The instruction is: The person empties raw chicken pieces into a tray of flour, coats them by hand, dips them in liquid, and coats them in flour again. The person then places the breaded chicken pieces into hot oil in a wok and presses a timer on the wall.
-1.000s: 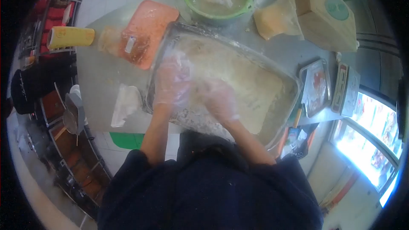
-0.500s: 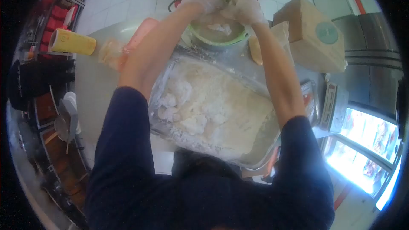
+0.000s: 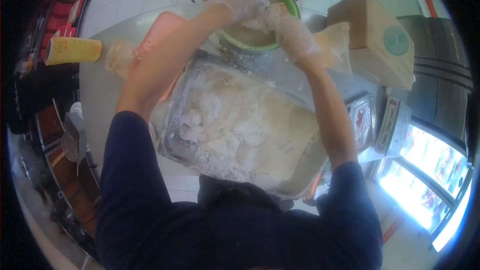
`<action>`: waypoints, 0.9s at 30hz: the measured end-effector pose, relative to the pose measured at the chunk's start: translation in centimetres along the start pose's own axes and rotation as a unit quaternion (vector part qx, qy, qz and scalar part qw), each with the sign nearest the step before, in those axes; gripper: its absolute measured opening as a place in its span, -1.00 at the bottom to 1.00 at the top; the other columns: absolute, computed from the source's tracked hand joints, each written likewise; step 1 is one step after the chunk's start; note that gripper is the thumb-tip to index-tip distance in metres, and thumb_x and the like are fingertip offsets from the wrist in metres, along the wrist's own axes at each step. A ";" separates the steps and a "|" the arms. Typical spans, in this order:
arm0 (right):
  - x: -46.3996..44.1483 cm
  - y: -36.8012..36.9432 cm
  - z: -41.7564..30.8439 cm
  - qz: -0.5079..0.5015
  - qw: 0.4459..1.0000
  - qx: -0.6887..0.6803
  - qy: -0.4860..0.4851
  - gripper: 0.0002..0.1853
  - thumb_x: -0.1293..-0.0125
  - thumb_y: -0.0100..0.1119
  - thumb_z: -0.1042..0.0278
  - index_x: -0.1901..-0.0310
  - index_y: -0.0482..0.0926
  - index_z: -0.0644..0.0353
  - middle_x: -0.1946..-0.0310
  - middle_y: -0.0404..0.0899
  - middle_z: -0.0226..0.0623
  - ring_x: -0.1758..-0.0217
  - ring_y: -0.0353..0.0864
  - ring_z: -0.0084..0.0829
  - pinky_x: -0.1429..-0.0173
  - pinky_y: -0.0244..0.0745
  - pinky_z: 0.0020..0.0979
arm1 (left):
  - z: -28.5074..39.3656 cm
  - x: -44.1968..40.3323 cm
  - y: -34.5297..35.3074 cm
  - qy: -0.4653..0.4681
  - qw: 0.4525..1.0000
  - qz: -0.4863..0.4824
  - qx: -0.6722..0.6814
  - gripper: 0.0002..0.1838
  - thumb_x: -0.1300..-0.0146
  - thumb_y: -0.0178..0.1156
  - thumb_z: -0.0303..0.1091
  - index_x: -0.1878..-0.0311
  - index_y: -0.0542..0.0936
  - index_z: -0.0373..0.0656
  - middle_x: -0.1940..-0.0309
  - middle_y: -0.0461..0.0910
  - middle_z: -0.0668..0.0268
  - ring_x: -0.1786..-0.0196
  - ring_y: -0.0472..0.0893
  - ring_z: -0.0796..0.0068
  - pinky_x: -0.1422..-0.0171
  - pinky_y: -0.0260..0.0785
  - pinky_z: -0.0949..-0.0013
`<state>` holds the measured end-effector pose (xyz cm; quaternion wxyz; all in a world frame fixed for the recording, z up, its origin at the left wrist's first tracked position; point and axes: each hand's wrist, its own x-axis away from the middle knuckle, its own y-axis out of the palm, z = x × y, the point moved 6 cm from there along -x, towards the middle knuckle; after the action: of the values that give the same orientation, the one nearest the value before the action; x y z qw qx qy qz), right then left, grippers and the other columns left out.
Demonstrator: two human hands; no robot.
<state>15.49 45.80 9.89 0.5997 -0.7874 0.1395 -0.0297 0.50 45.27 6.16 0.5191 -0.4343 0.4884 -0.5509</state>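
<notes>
My left hand (image 3: 246, 3), in a clear plastic glove, is over a green-rimmed bowl (image 3: 256, 47) with its fingers curled. My right hand (image 3: 296, 31), gloved the same way, is at the bowl's right side. Between the hands is a pale, lumpy, flour-coated piece (image 3: 256, 22) that both seem to grip; the fingertips are partly hidden. Nearer my body, a large metal tray (image 3: 170, 142) holds white flour, with several coated lumps (image 3: 224, 146) in its left part.
A pink-red tray (image 3: 162, 26) lies under my left forearm, beside a crumpled plastic bag (image 3: 119, 59) and a yellow roll (image 3: 74, 51). Right of the bowl are a plastic bag (image 3: 336, 47) and a cardboard box (image 3: 372, 40). A scale (image 3: 392, 127) and small metal tray (image 3: 361, 115) stand farther right.
Both hands have come down from the bowl's far rim to over the bowl, with a coated piece now between them. The view has shifted slightly, showing more of the rim.
</notes>
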 end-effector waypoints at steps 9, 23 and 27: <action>4.6 -4.0 0.8 0.153 0.956 -0.010 0.249 -0.70 -0.27 0.11 0.30 0.08 0.65 0.30 0.22 0.66 0.16 0.10 0.67 0.11 0.00 0.55 -0.05 | -3.1 4.5 -7.1 -0.181 0.977 0.043 0.100 -0.73 -0.29 0.18 -0.17 0.07 0.73 -0.03 0.07 0.72 0.12 0.01 0.70 0.08 -0.14 0.53 0.14; 2.9 1.2 4.5 -0.044 0.890 -0.098 0.442 -0.40 -0.28 0.09 -0.16 0.01 0.68 0.29 0.04 0.68 0.12 -0.08 0.67 0.04 -0.11 0.51 -0.07 | -8.0 5.0 0.5 -0.211 0.972 -0.063 -0.080 -0.65 -0.28 0.05 -0.26 0.20 0.68 -0.37 0.26 0.65 -0.10 0.11 0.68 -0.13 0.05 0.53 -0.16; 2.5 1.0 6.1 -0.043 0.925 -0.004 0.378 -0.52 -0.25 0.08 -0.01 0.26 0.70 0.35 0.17 0.65 0.22 0.00 0.64 0.15 -0.07 0.49 0.03 | -5.4 7.0 -6.0 -0.320 0.945 -0.027 0.065 -0.65 -0.21 0.19 -0.16 0.11 0.72 -0.21 0.14 0.71 -0.02 0.03 0.72 0.07 -0.04 0.58 0.04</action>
<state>18.97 50.67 6.97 0.4977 -0.7251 0.3222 -0.3504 -6.30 38.67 11.12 0.6604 -0.5656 0.2478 -0.4274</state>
